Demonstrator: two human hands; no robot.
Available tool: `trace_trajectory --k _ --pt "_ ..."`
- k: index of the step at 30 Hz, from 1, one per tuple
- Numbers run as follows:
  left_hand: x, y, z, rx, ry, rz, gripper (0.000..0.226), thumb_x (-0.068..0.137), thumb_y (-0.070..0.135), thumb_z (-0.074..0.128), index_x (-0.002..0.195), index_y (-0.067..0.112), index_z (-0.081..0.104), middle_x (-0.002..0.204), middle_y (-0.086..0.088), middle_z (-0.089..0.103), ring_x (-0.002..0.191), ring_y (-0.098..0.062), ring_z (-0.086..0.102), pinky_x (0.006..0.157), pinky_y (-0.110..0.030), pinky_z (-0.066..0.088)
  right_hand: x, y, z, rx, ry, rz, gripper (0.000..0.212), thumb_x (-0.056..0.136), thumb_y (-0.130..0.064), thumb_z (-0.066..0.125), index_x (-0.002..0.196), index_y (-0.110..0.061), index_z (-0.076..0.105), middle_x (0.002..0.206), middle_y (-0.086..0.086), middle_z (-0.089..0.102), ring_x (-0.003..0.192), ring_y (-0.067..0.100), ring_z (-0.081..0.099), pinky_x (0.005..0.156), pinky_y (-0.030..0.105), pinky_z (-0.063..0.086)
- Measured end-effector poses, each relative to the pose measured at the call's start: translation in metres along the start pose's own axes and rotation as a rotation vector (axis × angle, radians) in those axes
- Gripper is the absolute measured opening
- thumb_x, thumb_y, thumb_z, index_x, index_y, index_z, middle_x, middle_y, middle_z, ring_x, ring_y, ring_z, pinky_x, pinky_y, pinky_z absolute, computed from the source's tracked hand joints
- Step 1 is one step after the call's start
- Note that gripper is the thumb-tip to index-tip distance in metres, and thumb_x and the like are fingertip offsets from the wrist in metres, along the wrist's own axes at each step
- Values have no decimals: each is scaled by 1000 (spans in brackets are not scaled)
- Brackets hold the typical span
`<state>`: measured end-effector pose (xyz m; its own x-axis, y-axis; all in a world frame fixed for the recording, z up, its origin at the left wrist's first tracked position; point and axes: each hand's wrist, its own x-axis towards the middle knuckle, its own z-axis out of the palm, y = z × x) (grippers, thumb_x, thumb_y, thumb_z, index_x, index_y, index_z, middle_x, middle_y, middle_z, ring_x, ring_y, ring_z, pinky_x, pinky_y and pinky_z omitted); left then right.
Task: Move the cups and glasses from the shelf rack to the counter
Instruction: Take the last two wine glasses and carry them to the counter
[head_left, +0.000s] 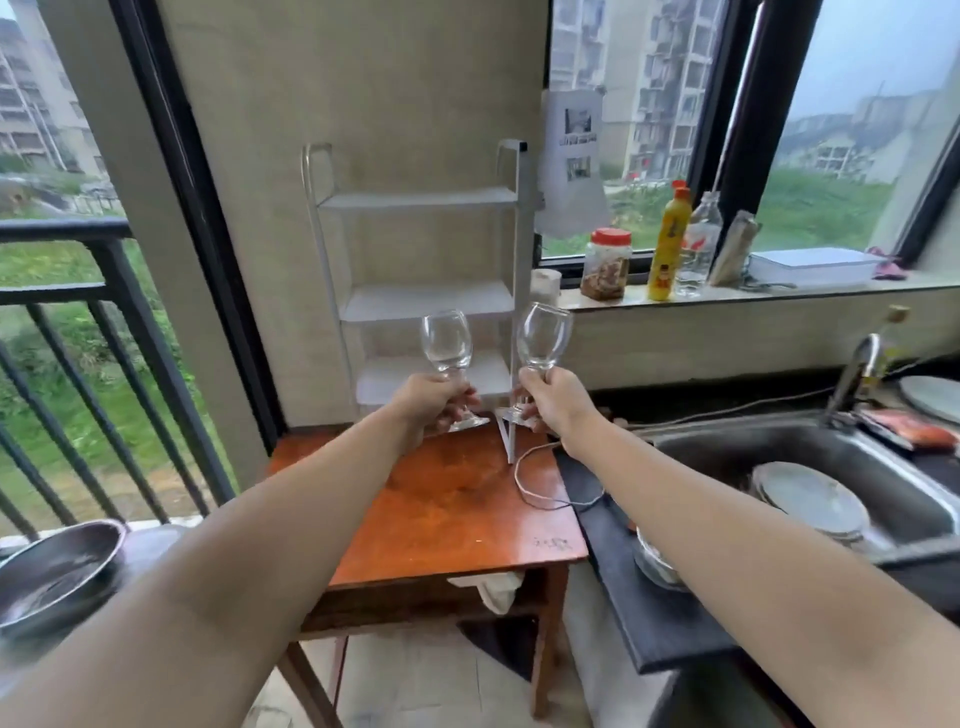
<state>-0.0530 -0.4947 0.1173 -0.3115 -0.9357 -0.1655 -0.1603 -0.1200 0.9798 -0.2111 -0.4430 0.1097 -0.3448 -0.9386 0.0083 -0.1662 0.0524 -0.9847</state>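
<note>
Wine glasses, two of them, are off the shelf rack (421, 291) and in the air; the left hand (434, 400) is closed round the stem of the left glass (447, 340), the right hand (553, 397) closed round the stem of the right glass (543, 335); each bowl stands above its fist, each foot just below it; the left glass is near upright, the right one tilted a little to the right. The rack's shelves behind the fists show nothing left on them, so this looks like the last load. The dark counter (639, 566) lies below and to the right of both grips, beside the sink (883, 467); the right hand is the nearer to it, the left must cross over the wooden table (457, 514); I judge the right glass should go down first, stem kept vertical, foot landing flat.
</note>
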Motion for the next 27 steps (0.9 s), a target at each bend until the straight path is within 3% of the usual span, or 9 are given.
trace_trajectory --k 3,6,10,12,15,18,27 --pt "-24 -36 50 -1 -62 -72 23 98 14 51 79 6 61 77 -6 65 32 0 45 33 -12 28 -37 40 -42 -37 69 78 19 98 -22 46 92 -8 56 79 5 59 39 3 51 33 14 36" --pt "-56 -75 107 22 -131 -143 21 97 16 53 79 9 61 77 -4 65 41 -5 45 34 -12 28 -89 80 -88 -44 148 164 23 98 -20 47 80 -9 55 78 9 59 47 10 47 33 14 34" --pt "-105 -114 195 111 -242 -217 25 95 18 56 72 10 62 70 -2 65 36 -4 44 35 -13 29 -171 129 -160 -52 270 291 16 97 -22 48 91 -8 54 79 11 60 48 13 49 33 15 35" --pt "-136 -123 239 146 -317 -254 25 94 17 56 71 9 61 64 0 64 30 -1 44 35 -12 30 -212 150 -196 -24 338 366 18 98 -23 46 87 -10 53 75 6 58 49 12 48 33 16 35" --pt "-172 -132 295 194 -453 -291 25 96 18 51 73 12 59 70 0 65 28 1 41 39 -13 28 -264 169 -240 12 439 450 23 99 -23 45 80 -12 52 75 2 57 50 11 47 35 16 34" --pt "-200 -144 355 190 -573 -310 24 96 16 50 73 12 57 73 -2 64 30 -1 37 36 -10 24 -316 183 -284 72 554 502 20 99 -21 44 94 -4 53 79 4 56 49 12 45 32 13 31" --pt "-290 -157 534 357 -928 -255 25 96 14 51 72 12 57 67 -1 65 27 1 43 38 -12 30 -444 228 -415 88 891 636 19 98 -20 43 92 -5 53 70 1 56 49 11 48 32 13 34"
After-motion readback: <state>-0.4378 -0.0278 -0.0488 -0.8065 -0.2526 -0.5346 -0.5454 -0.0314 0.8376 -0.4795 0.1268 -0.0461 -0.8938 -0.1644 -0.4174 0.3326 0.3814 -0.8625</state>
